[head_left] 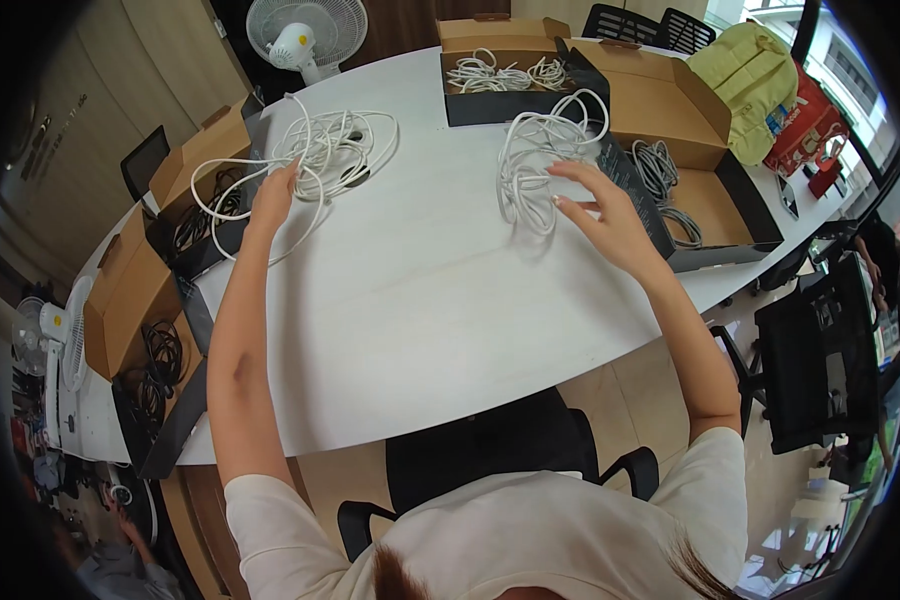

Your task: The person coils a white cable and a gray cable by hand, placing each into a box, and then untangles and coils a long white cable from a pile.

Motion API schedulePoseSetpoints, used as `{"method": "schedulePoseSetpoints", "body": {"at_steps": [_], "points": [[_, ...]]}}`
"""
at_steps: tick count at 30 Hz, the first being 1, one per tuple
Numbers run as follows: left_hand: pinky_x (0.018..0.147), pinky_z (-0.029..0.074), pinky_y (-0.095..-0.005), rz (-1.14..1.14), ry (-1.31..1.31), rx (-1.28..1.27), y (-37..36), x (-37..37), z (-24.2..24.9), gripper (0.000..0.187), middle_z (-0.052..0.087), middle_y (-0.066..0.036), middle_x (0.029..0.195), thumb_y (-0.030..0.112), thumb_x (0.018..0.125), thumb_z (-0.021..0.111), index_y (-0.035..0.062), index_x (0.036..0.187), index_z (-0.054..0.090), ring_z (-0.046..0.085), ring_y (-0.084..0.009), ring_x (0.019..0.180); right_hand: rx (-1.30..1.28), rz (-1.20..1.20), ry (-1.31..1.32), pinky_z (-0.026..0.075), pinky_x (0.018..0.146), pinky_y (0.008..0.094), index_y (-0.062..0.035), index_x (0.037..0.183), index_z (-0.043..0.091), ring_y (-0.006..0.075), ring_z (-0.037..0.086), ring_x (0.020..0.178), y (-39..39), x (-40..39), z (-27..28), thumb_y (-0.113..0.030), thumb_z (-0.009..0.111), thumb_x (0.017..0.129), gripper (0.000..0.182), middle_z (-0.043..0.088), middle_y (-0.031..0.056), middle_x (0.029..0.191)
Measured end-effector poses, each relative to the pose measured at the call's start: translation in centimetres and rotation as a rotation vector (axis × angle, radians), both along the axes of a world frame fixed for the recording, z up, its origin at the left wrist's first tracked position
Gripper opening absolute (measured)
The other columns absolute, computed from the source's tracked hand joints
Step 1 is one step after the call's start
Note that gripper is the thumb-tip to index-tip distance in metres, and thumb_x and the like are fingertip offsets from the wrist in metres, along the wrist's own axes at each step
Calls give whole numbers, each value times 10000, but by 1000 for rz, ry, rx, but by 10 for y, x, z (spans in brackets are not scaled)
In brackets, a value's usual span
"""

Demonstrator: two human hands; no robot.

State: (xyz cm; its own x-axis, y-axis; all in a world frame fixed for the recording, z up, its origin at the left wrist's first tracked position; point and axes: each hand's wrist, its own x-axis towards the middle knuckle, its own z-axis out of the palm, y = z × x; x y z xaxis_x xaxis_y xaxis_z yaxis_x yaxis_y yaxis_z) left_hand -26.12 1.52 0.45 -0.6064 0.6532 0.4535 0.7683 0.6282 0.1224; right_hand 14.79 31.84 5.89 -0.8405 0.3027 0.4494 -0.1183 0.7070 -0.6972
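On the white table (420,300), my left hand (276,196) is at a loose tangle of white cables (320,145), its fingers closed on a white cable. Dark round pieces show among that tangle. My right hand (595,205) is beside a second bundle of white cables (526,170), thumb and fingers apart at the bundle's right edge. Right of this hand is an open box (735,205) with grey cables (658,172) inside.
An open box (490,108) of white cables stands at the back. Two boxes on the left hold black cables (160,360). A fan (308,35), a yellow-green bag (745,75), a red bag (805,125) and a black chair (490,440) surround the table area.
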Motion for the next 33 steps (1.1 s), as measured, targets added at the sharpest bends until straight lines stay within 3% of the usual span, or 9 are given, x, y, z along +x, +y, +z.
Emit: {"method": "schedulePoseSetpoints", "body": {"at_steps": [2, 7, 13, 19, 22, 27, 30, 31, 33], "points": [[630, 455, -368, 16, 236, 7, 8, -17, -8, 314, 563, -142, 867, 150, 909, 470, 119, 1213, 543, 569, -316, 741, 33, -32, -20, 457, 867, 365, -81, 1167, 543, 257, 503, 1126, -6, 20, 5, -209, 578, 866, 329, 495, 98, 1265], [873, 358, -482, 270, 497, -92, 22, -36, -12, 353, 472, -36, 1074, 161, 868, 530, 276, 1201, 562, 446, -235, 1027, 249, -175, -50, 386, 952, 368, -67, 1165, 537, 291, 462, 1160, -5, 59, -9, -171, 579, 861, 324, 488, 113, 1264], [894, 384, -498, 236, 341, -175, 30, -34, 8, 381, 479, -75, 1125, 184, 801, 633, 212, 1177, 575, 465, -276, 1073, 319, -178, -75, 376, 962, 367, -69, 1164, 538, 293, 455, 1161, -1, 63, -15, -167, 588, 852, 331, 488, 107, 1261], [817, 468, -390, -10, 208, -95, 26, 6, 31, 509, 494, -79, 1143, 226, 690, 744, 119, 1154, 565, 507, -276, 1061, 328, -83, -60, 402, 941, 364, -87, 1189, 520, 284, 452, 1164, -9, 41, -11, -169, 605, 835, 373, 480, 89, 1270], [828, 462, -397, -58, 277, -220, 24, 50, 38, 507, 498, -82, 1155, 224, 685, 745, 106, 1143, 563, 503, -282, 1069, 368, -43, -41, 421, 926, 360, -101, 1223, 491, 282, 455, 1159, -14, 31, -11, -204, 645, 804, 458, 473, 93, 1275], [832, 455, -394, -155, 174, -119, 19, 105, 33, 408, 515, -94, 1163, 195, 741, 698, 94, 1116, 572, 524, -301, 1030, 453, -69, -70, 456, 865, 353, -108, 1298, 408, 267, 469, 1144, -24, 10, -22, -283, 709, 740, 657, 471, 87, 1280], [836, 455, -393, -241, 90, -78, 18, 134, 33, 373, 538, -88, 1131, 189, 747, 692, 91, 1091, 586, 533, -295, 1019, 485, -84, -159, 483, 771, 367, -102, 1288, 400, 267, 539, 1038, -26, -8, -27, -286, 705, 743, 651, 535, 94, 1186], [847, 449, -373, -288, 43, -34, 19, 141, 31, 352, 576, -82, 1090, 189, 758, 686, 90, 1084, 598, 554, -273, 1014, 477, -91, -166, 485, 744, 368, -99, 1268, 410, 274, 557, 991, -26, -14, -30, -276, 697, 752, 617, 554, 96, 1143], [860, 441, -357, -303, -382, 25, 21, 161, 40, 346, 593, -81, 1076, 186, 768, 679, 84, 1089, 600, 565, -256, 1012, 463, -106, -179, 489, 689, 372, -93, 1228, 430, 287, 594, 897, -26, -25, -37, -255, 682, 768, 549, 593, 102, 1058]]}}
